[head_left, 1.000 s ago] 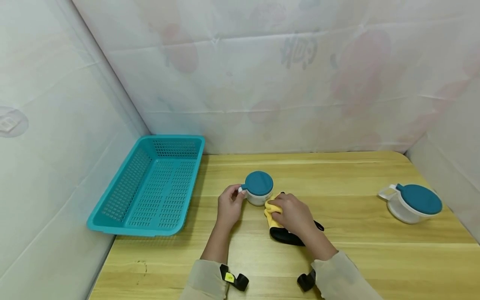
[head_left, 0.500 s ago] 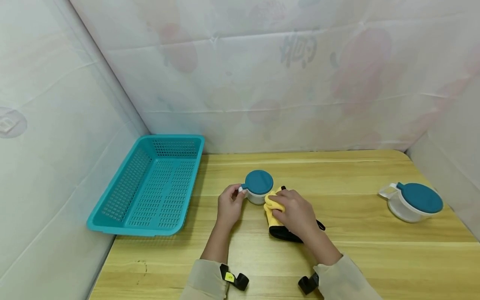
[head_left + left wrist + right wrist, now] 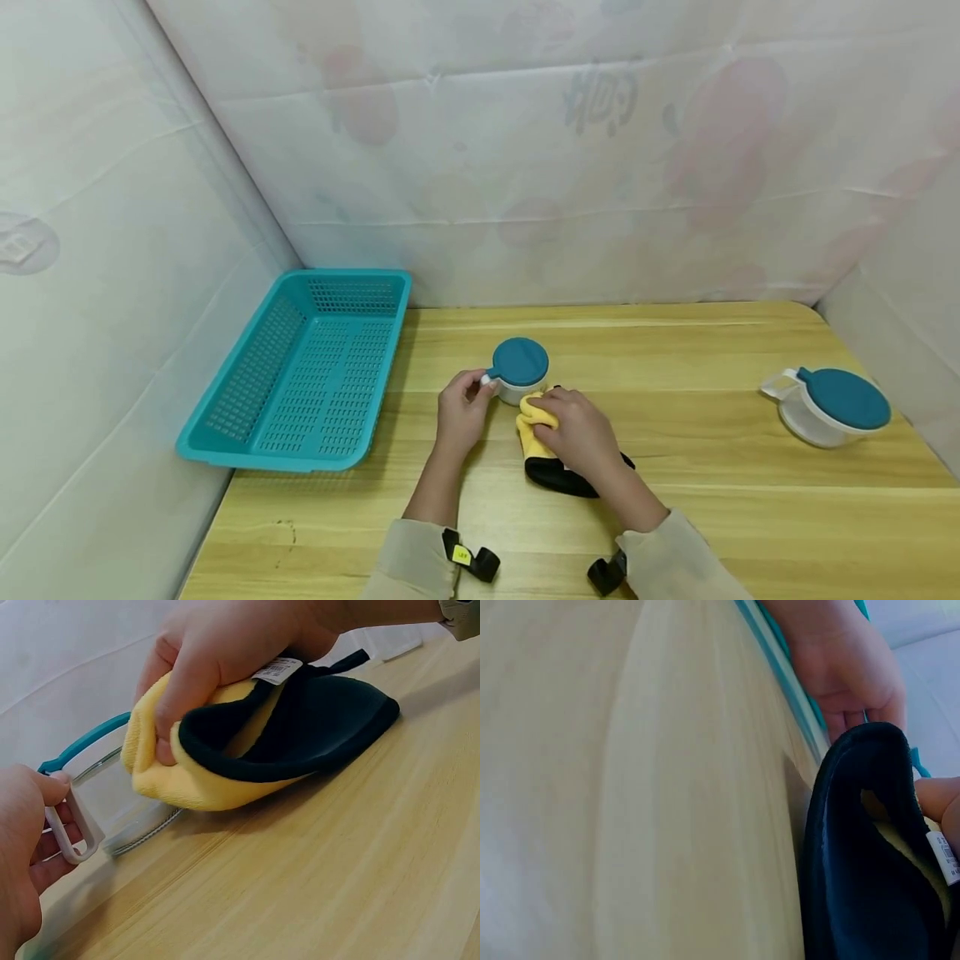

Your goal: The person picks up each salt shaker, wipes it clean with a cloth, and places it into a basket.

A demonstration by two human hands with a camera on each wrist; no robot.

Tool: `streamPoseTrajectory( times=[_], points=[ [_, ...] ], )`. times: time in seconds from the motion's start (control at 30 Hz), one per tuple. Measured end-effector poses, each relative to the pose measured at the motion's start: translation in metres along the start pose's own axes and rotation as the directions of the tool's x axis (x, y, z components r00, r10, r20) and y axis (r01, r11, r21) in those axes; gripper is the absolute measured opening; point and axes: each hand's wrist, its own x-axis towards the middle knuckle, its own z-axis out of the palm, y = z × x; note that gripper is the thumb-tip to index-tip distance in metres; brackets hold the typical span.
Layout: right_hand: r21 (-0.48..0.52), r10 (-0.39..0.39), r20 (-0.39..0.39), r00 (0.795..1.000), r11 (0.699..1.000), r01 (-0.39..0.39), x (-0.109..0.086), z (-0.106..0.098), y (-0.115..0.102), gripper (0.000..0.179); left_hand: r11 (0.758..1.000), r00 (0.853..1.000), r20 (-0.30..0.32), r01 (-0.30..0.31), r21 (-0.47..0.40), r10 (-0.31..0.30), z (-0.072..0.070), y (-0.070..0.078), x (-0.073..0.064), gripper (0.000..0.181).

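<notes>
A small clear jar with a white handle and a round blue lid (image 3: 521, 362) stands upright on the table. My left hand (image 3: 460, 414) pinches its white handle (image 3: 77, 825) from the left side. My right hand (image 3: 581, 431) grips a bunched yellow cloth with black edging (image 3: 536, 444) and holds it against the jar's near right side. In the left wrist view the yellow cloth (image 3: 176, 780) hides part of the jar's clear wall (image 3: 105, 772), and its dark part with a white tag (image 3: 277, 670) flares out behind my right hand.
A teal perforated basket (image 3: 386, 367) stands at the table's left. At the far right is a second, wider container with a white handle and blue lid (image 3: 847, 398). A fabric wall (image 3: 480, 183) rises behind the wooden table (image 3: 750, 517).
My right hand and the cloth have shifted slightly left and toward me along the jar's side. My left hand keeps its hold on the handle, and the jar stays in nearly the same place.
</notes>
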Motion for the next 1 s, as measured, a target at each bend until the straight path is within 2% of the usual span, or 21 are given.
streamPoseTrajectory(
  times=[0.2,0.47,0.63,0.8,0.87,1.0],
  points=[
    [0.098,0.032,-0.031,0.999,0.995,-0.029,-0.001,0.009,-0.013,0.035,1.0,1.0,0.011,0.005,0.014,-0.005,0.002,0.002,-0.001,0.014],
    [0.129,0.02,-0.116,0.993,0.992,-0.005,0.001,0.014,-0.022,0.036,0.999,0.999,0.02,-0.031,0.016,0.03,0.003,0.0,-0.001,0.012],
    [0.173,0.069,-0.134,0.989,0.984,-0.046,0.001,0.01,-0.022,0.035,0.999,0.999,0.022,-0.038,0.01,0.038,0.002,-0.001,-0.001,0.013],
    [0.208,0.123,-0.121,0.985,0.973,-0.096,0.0,0.007,-0.018,0.035,1.0,1.0,0.018,-0.014,-0.006,0.014,0.003,-0.001,0.0,0.015],
    [0.217,0.133,-0.117,0.984,0.971,-0.105,0.0,0.006,-0.015,0.036,1.0,1.0,0.016,0.001,-0.006,-0.001,0.002,0.003,-0.001,0.015],
    [0.246,0.163,-0.106,0.981,0.96,-0.133,-0.001,0.005,-0.009,0.035,1.0,1.0,0.02,0.006,-0.003,-0.006,-0.003,0.022,-0.005,0.017]
  ],
)
